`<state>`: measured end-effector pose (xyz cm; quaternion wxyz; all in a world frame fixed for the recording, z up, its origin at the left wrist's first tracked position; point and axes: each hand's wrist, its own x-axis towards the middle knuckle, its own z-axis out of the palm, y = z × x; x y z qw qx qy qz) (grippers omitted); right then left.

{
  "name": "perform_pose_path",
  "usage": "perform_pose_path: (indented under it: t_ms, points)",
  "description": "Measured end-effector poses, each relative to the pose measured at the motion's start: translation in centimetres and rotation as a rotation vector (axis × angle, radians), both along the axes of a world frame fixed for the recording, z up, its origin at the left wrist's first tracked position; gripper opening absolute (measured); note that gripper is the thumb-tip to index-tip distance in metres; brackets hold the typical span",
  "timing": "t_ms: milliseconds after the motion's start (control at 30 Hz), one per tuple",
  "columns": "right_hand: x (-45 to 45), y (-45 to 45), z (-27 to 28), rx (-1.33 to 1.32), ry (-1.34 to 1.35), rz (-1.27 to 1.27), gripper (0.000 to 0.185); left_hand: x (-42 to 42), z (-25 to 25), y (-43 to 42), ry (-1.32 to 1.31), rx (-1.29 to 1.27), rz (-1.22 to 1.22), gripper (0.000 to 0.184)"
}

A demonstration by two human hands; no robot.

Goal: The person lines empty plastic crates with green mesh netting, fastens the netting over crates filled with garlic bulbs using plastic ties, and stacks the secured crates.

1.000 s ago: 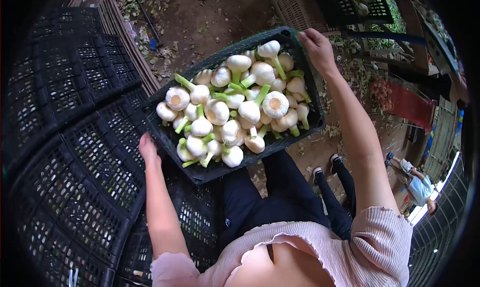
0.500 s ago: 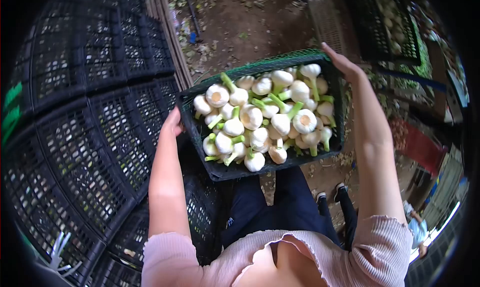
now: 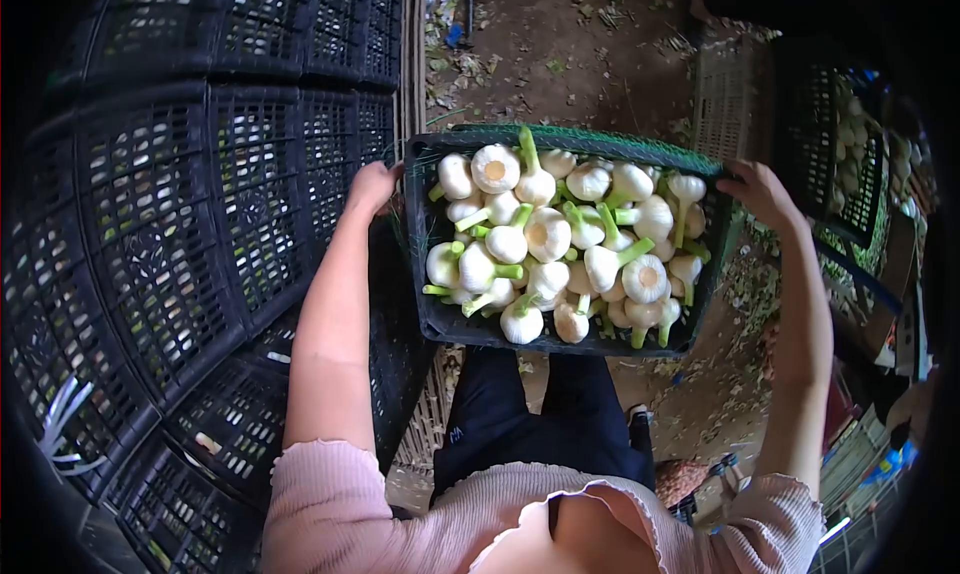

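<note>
Between my two hands I carry a dark plastic crate [image 3: 560, 348] heaped with white garlic bulbs [image 3: 548, 236] that have short green stems. Green netting [image 3: 620, 151] lines its far side. My left hand [image 3: 374, 187] grips the crate's left end; some of its fingers are hidden at the rim. At the opposite end, my right hand [image 3: 760, 189] is closed around the right rim near the far corner. The crate is held level in front of my legs, above the ground.
Stacked black crates [image 3: 260, 174] stand close on my left, with pale bulbs showing through their slots. Another crate of bulbs [image 3: 850, 164] is at the right. Leaf scraps litter the dirt floor [image 3: 600, 44]. A shoe [image 3: 640, 414] shows beside my legs.
The crate has shifted right in view and turned, its right end now lower than before. My right hand has come down with it. The stacked crates appear turned as my view swings.
</note>
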<state>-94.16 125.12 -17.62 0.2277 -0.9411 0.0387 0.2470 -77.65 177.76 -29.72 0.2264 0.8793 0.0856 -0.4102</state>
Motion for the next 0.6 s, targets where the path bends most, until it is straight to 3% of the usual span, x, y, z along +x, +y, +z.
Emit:
perform_pose_path:
  t_ms: [67, 133, 167, 200, 233, 300, 333, 400, 467, 500, 533, 567, 600]
  points:
    - [-1.0, -0.5, -1.5, 0.097, 0.021, -0.238, 0.026, 1.0, 2.9, -1.6, -0.117, -0.010, -0.108, 0.030]
    - [-2.0, -1.4, -4.4, 0.334, -0.025, -0.513, 0.026, 1.6, 5.5, -3.4, 0.223, -0.454, 0.417, 0.029]
    - [-1.7, -1.2, -4.2, 0.431, -0.021, -0.604, 0.026, 2.7, 6.2, -3.5, 0.472, -0.631, 0.538, 0.030]
    - [-1.4, -1.4, -3.9, 0.523, -0.021, -0.699, 0.026, 2.5, 6.4, -4.3, 0.480, -0.606, 0.599, 0.033]
    - [-0.7, -1.8, -4.8, 0.587, 0.032, -0.697, 0.025, 2.8, 5.0, -4.2, 0.558, -0.531, 0.532, 0.033]
    - [1.4, -2.3, -8.1, 0.250, 0.055, -0.485, 0.020, 4.1, 4.8, -4.0, 0.697, -0.522, 0.379, 0.032]
    - [1.8, -2.8, -9.3, 0.150, 0.041, -0.413, 0.018, 5.1, 2.1, -2.8, 0.613, -0.458, 0.316, 0.023]
    - [1.5, -1.2, -6.5, 0.096, -0.268, -0.384, 0.016, 3.9, 1.5, -4.1, 0.132, -0.354, 0.116, 0.020]
    - [0.5, 1.5, -2.3, 0.097, -0.515, -0.397, 0.014, 2.9, 0.6, -4.1, -0.615, -0.318, -0.112, 0.018]
    - [-1.5, 2.9, 0.2, 0.122, -0.601, -0.442, 0.013, 2.2, 4.4, -5.2, -0.508, -0.357, 0.252, 0.020]
    - [-3.7, 4.4, 2.3, 0.038, -0.625, -0.434, 0.013, 1.3, 6.3, -5.3, -0.636, -0.320, 0.164, 0.022]
    - [-6.3, 5.8, 4.1, 0.202, -0.607, -0.754, 0.011, 0.3, 8.9, -5.4, -0.708, -0.364, 0.129, 0.021]
    - [-8.9, 5.3, 5.2, 0.311, -0.613, -0.745, 0.014, -0.7, 11.5, -5.7, -0.791, -0.414, 0.097, 0.020]
